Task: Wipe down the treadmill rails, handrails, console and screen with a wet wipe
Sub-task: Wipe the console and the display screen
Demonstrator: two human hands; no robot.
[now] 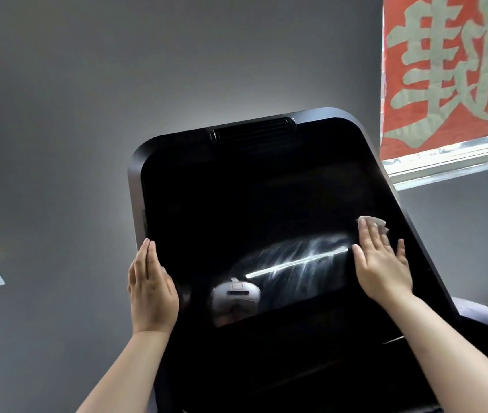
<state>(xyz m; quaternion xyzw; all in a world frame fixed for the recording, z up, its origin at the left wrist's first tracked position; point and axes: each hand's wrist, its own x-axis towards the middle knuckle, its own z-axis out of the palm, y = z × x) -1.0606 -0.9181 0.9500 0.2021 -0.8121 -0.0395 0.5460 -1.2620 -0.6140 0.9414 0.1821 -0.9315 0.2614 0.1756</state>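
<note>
Screen [266, 210] glass lies bare between both hands. Left hand [151, 290] flat on its left edge; right hand [381, 263] presses the wipe [375, 223] flat near the right edge. Grey wall [88, 114] beyond.

Dim grey room, daylight entering from a window [445, 162] at upper right, bright streaky glare across the dark glossy screen [266, 219], soft glow on the wall [58, 114] behind it, wide-angle bending at edges, slightly soft focus

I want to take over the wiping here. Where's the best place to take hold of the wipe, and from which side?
Take the wipe by the crumpled edge poking out past the right hand's fingertips, coming from above and to the right. The rest is pinned flat against the screen under straight fingers, so only that edge offers a grip.
</note>
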